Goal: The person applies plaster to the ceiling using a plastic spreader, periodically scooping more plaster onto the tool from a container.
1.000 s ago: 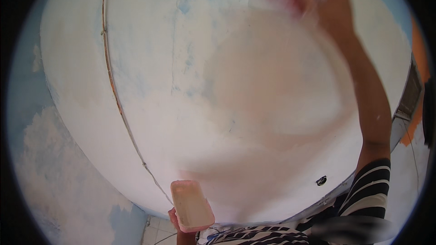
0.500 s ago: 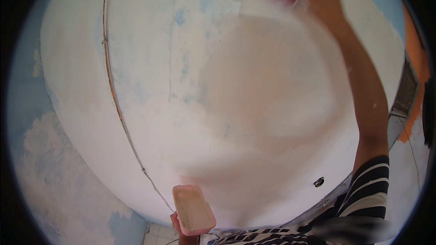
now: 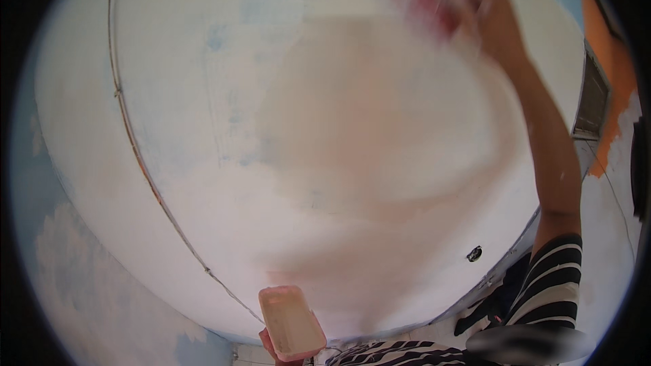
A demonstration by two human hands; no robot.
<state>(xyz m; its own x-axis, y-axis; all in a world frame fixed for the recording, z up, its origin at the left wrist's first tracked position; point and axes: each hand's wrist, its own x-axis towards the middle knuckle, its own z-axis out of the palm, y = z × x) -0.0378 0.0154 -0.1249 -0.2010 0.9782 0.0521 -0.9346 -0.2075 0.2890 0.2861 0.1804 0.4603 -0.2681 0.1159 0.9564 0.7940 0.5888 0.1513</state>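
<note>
Held low in front of me, a pink rectangular tub (image 3: 293, 322) has pale, whitish stuff inside. My left hand (image 3: 269, 347) is wrapped round its left side, mostly hidden behind it. High on the right, my right arm is stretched up along a wall (image 3: 224, 129) that is patchy white and pale blue. My right hand (image 3: 491, 17) is closed on a pinkish-red, soft-looking wad (image 3: 424, 0) flecked with white. Motion blurs the wad, so its exact kind does not show. It is at or close to the wall surface; contact cannot be made out.
A thin cable (image 3: 150, 190) runs down the wall on the left. Low on the right is a dark round wall fitting (image 3: 474, 254). A dark framed opening (image 3: 591, 95) and orange paint (image 3: 614, 139) lie at the far right. Blue-and-white wall (image 3: 81, 285) continues at left.
My right hand and the wad have come down slightly and show more fully. The view has shifted, so the wall and cable sit further left. My left hand still holds the tub.
</note>
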